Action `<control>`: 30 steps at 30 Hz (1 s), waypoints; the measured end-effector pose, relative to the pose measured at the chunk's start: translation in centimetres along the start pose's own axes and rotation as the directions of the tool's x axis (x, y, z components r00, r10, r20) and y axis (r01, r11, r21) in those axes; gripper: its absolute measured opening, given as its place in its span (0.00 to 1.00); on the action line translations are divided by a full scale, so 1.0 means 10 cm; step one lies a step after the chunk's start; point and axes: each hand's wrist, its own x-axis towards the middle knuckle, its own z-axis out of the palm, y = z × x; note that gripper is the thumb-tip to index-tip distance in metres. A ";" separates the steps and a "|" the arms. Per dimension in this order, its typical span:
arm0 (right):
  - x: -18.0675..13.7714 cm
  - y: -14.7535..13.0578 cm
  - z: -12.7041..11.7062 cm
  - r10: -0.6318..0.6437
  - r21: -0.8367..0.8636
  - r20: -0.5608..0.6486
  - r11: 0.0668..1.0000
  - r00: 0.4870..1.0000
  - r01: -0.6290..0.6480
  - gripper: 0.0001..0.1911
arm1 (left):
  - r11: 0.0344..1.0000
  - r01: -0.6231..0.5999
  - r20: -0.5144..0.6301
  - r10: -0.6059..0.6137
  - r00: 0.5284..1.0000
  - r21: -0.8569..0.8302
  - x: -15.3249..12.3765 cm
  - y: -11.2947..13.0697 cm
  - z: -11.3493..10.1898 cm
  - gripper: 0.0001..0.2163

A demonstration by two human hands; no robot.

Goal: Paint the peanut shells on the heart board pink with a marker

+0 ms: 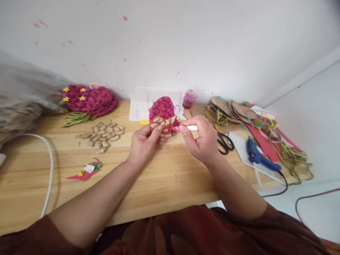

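My left hand point(146, 143) is closed on the lower left edge of a red craft piece point(163, 108) covered with peanuts, held tilted up above the table. Its upper peanuts are painted magenta, while several lower ones still show bare tan shell. In my right hand point(201, 140) is a white-handled paintbrush point(191, 128), pinched between thumb and fingers. The brush's magenta-stained tip meets the peanuts on the right side of the piece. Behind them, a clear plastic cup point(190, 98) of magenta paint stands near the wall.
Loose peanuts point(103, 134) and paper scraps point(87, 169) lie to the left. Finished-looking magenta peanut pieces point(90, 99) are stacked behind them. On the right are black-handled scissors point(225, 143), a blue glue gun point(256, 154) with its cord, cardboard shapes point(220, 106) and yarn point(290, 156).
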 end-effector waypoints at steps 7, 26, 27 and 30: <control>0.00 -0.01 0.00 0.020 0.018 -0.016 1.000 1.000 -0.019 0.02 | 1.000 -0.014 0.009 0.014 1.000 0.005 0.00 -0.01 0.00 0.17; -0.01 -0.04 -0.02 -0.003 0.015 -0.004 1.000 1.000 0.003 0.02 | 0.990 0.080 -0.047 -0.086 0.995 -0.117 0.01 0.08 0.03 0.17; -0.01 -0.03 -0.01 -0.006 0.015 0.011 1.000 1.000 0.006 0.02 | 0.990 0.080 -0.047 -0.086 0.995 -0.120 0.00 0.08 0.03 0.17; 0.00 -0.04 -0.01 -0.019 0.016 0.032 1.000 0.999 0.018 0.02 | 0.988 0.084 -0.049 -0.091 0.995 -0.129 0.00 0.09 0.03 0.17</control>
